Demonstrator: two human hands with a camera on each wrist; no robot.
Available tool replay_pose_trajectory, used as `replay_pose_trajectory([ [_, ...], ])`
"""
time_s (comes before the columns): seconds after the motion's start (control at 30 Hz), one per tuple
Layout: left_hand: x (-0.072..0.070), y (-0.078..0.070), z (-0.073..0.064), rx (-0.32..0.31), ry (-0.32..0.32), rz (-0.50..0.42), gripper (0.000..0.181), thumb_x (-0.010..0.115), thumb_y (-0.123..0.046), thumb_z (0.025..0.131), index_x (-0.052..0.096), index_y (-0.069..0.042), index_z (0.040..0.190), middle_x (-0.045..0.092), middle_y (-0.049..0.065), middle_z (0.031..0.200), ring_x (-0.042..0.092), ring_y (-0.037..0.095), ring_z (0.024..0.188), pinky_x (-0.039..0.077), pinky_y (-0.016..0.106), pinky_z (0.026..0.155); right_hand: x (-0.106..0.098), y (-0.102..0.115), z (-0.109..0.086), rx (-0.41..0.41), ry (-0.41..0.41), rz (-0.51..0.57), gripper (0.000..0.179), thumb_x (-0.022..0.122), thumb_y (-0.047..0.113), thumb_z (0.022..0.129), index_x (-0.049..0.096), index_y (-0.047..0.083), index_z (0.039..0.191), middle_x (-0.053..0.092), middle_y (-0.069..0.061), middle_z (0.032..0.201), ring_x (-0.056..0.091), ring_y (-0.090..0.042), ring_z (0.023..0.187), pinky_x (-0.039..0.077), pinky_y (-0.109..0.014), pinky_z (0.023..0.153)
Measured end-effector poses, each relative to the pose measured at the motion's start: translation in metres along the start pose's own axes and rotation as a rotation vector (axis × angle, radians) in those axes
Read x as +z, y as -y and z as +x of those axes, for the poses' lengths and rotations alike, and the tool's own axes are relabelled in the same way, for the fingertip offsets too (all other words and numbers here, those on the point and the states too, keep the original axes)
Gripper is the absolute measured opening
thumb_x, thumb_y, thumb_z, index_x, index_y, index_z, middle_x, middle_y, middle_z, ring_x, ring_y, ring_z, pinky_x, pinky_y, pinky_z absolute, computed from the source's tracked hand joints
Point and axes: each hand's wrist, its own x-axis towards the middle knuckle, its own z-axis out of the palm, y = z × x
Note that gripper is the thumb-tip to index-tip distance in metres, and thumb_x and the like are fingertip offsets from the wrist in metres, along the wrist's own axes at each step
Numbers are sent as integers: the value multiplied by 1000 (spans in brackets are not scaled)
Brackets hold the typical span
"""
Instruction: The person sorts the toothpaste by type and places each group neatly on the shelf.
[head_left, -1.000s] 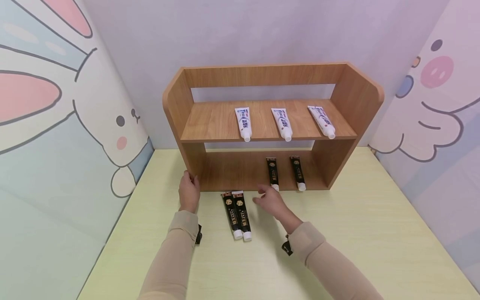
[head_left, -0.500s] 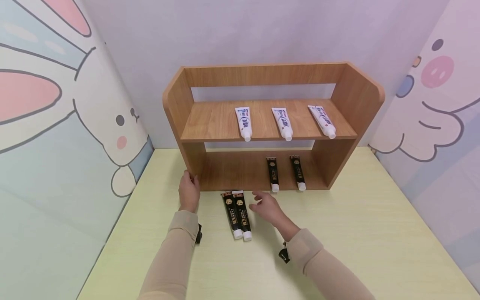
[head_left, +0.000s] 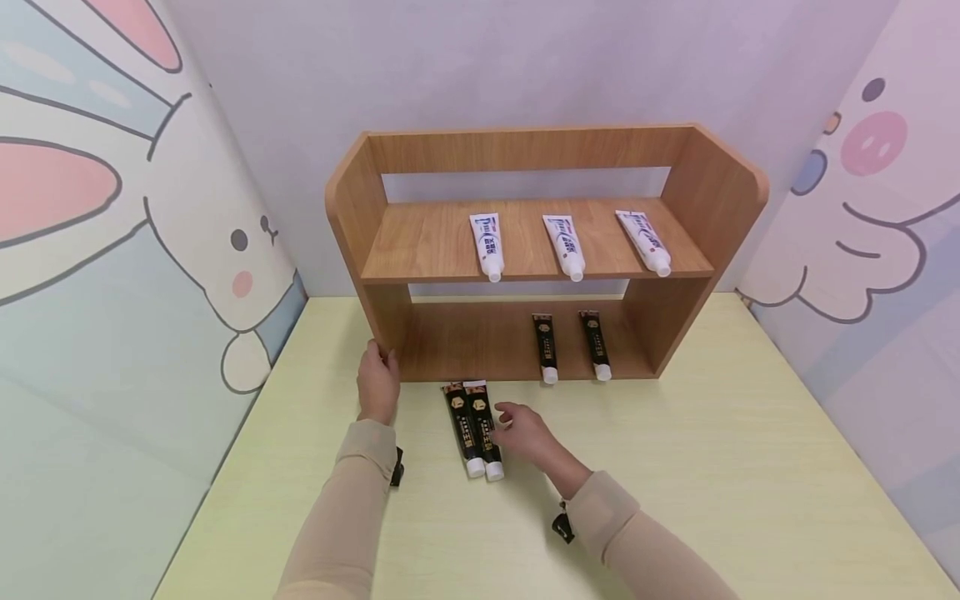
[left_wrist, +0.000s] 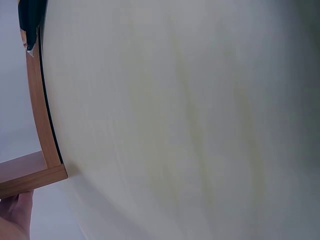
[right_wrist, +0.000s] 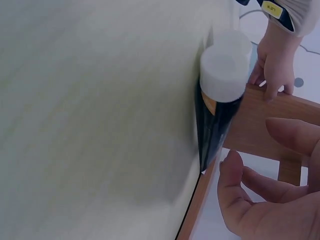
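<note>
Two black toothpaste tubes with white caps, the left tube [head_left: 463,429] and the right tube [head_left: 483,425], lie side by side on the table in front of a wooden shelf [head_left: 517,279]. My right hand [head_left: 528,435] is just beside the right tube, its fingertips overlapping the tube's edge in the head view. Thumb and fingers are parted, with nothing between them, in the right wrist view, close to the white cap [right_wrist: 225,75]. Down at the shelf's left side panel, my left hand [head_left: 378,385] grips the front edge, its fingers bent over the wood.
On the upper board lie three white toothpaste tubes, including a middle one [head_left: 564,247]. Two black tubes, one near the centre [head_left: 546,348] and one farther right [head_left: 596,346], rest on the lower board. Cartoon-printed walls [head_left: 217,242] enclose the pale table [head_left: 697,467].
My right hand has come from the front of the lower board, near the black tube there, toward me and left to the tubes on the table. My left hand has stayed on the panel.
</note>
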Motion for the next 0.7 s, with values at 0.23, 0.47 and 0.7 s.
replay_pose_trajectory([
  [0.23, -1, 0, 0, -11, 6, -2, 27, 53, -12, 101, 46, 0, 124, 55, 20, 116, 58, 35, 105, 50, 50, 86, 8, -3, -4, -2, 23, -43, 56, 75, 10, 83, 53, -6, 132, 61, -14, 107, 59, -26, 93, 53, -38, 72],
  [0.47, -1, -1, 0, -12, 6, 0, 27, 54, -12, 101, 46, 0, 124, 56, 20, 116, 58, 35, 105, 50, 50, 87, 13, -3, -6, -1, 35, -88, 55, 75, 11, 84, 53, -7, 131, 62, -14, 104, 58, -25, 90, 52, -41, 75],
  [0.7, -1, 0, 1, -12, 5, 1, 25, 53, -13, 102, 46, 0, 123, 55, 19, 115, 58, 35, 104, 51, 50, 85, 16, -3, -7, 30, 55, -84, 60, 76, 9, 82, 50, -8, 134, 62, -15, 103, 57, -24, 89, 52, -41, 76],
])
